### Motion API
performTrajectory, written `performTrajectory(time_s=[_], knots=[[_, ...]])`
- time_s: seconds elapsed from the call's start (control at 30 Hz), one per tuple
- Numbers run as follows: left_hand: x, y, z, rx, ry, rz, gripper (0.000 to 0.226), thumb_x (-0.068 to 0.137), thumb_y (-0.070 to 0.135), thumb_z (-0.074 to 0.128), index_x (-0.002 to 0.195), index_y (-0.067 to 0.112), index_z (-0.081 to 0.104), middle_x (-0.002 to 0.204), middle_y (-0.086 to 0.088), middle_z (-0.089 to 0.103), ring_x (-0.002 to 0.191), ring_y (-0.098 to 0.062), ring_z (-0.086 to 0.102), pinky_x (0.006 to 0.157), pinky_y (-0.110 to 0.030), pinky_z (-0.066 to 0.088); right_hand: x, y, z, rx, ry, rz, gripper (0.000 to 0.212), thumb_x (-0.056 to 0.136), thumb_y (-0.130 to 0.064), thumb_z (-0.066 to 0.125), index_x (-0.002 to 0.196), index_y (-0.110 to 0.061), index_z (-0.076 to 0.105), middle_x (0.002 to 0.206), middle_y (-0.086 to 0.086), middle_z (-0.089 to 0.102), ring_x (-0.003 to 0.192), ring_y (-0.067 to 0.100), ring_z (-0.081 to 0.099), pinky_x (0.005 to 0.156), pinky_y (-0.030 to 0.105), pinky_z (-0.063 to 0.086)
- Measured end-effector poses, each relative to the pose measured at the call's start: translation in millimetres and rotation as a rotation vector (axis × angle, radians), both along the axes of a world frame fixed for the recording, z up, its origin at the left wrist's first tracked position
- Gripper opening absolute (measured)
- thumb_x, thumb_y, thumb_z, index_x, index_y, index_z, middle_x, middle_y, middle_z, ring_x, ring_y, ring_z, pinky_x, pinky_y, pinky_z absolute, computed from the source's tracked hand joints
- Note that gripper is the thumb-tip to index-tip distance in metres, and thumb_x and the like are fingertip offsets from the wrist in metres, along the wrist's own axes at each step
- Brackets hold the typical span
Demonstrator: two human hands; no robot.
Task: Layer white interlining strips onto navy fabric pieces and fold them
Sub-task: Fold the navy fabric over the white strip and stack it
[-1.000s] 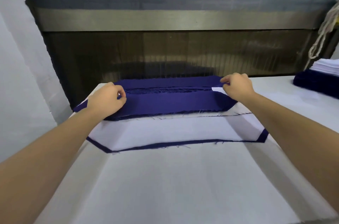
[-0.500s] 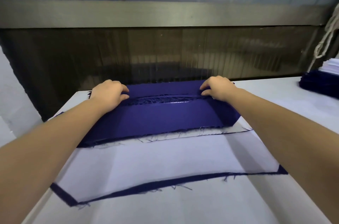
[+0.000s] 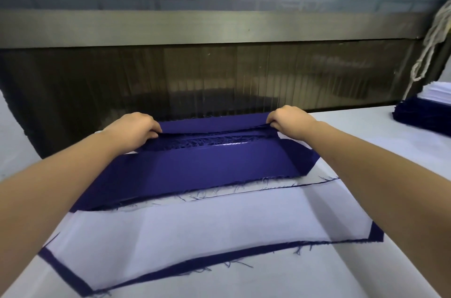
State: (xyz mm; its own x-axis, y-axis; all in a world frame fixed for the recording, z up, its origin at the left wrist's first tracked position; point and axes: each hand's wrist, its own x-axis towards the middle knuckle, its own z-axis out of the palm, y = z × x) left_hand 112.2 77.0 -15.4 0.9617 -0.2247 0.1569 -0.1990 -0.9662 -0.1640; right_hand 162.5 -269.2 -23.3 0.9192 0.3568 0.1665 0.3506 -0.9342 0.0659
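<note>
Both hands are out at the far side of the bench [image 3: 244, 284], and each grip is clenched on the back edge of the navy fabric [image 3: 207, 166]. The left hand [image 3: 133, 130] pinches that edge near its left end, and the right hand [image 3: 289, 119] pinches it near its right end. The edge is raised a little, so frayed threads show in the gap under it.

The fabric's long axis runs left to right across the bench, square to the arms. The 2 grips sit on that line, and neither looks closer to the work than the other.

The white interlining [image 3: 195, 229] lies flat on the near side, between the grips and the person. A navy border shows along its front edge and corners.

I'd judge the coming move is a pull straight back toward the body, with both ends travelling together. If 1 hand leads, the fold will likely skew.

A stack [image 3: 424, 114] of navy and white pieces sits well apart, at the right.
</note>
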Motion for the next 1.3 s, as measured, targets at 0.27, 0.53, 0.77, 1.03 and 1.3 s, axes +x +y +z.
performTrajectory(time_s=[0.27, 0.53, 0.77, 1.03, 1.3], knots=[[-1.4, -1.6, 0.8, 0.039, -0.078, 0.051, 0.024, 0.095, 0.015, 0.051, 0.116, 0.019, 0.062, 0.114, -0.001, 0.058, 0.106, -0.019, 0.054, 0.09, -0.034, 0.047, 7.4, 5.2, -0.4, 0.377, -0.028, -0.162, 0.014, 0.09, -0.015, 0.062, 0.101, -0.008, 0.068, 0.105, 0.012, 0.067, 0.099, 0.029, 0.059, 0.082, 0.035, 0.048], [-0.3, -5.4, 2.6, 0.044, -0.136, 0.084, 0.024, 0.092, 0.022, 0.058, 0.115, 0.017, 0.063, 0.11, -0.002, 0.057, 0.106, -0.02, 0.052, 0.087, -0.036, 0.048, 7.2, 2.7, 4.8, 0.502, -0.1, -0.2, 0.016, 0.091, -0.009, 0.059, 0.102, -0.01, 0.07, 0.106, 0.011, 0.067, 0.1, 0.03, 0.06, 0.082, 0.034, 0.049], [-7.8, -3.5, 2.4, -0.057, -0.256, 0.092, 0.027, 0.096, 0.026, 0.05, 0.12, 0.019, 0.061, 0.108, 0.0, 0.047, 0.09, -0.019, 0.052, 0.066, -0.033, 0.045, 6.8, 4.8, 3.9, 0.642, -0.177, -0.217, 0.016, 0.094, -0.007, 0.049, 0.102, -0.01, 0.063, 0.101, 0.014, 0.065, 0.089, 0.033, 0.064, 0.082, 0.038, 0.052], [-29.9, -2.8, -6.5, -0.257, -0.286, 0.087, 0.022, 0.099, 0.026, 0.042, 0.118, 0.021, 0.05, 0.108, -0.001, 0.056, 0.087, -0.028, 0.059, 0.071, -0.043, 0.048, -19.6, -11.0, -2.6, 0.903, -0.153, -0.104, 0.006, 0.098, -0.012, 0.043, 0.094, -0.011, 0.046, 0.094, 0.009, 0.056, 0.089, 0.028, 0.057, 0.084, 0.049, 0.051], [-86.7, 0.6, -11.4, -0.389, -0.299, -0.012, 0.006, 0.096, 0.027, 0.048, 0.097, 0.021, 0.051, 0.088, 0.003, 0.057, 0.076, -0.017, 0.055, 0.065, -0.032, 0.043, -70.4, -45.4, -4.0, 0.91, -0.202, -0.043, 0.005, 0.093, -0.004, 0.052, 0.095, -0.002, 0.056, 0.087, 0.013, 0.061, 0.087, 0.034, 0.059, 0.082, 0.042, 0.048]])
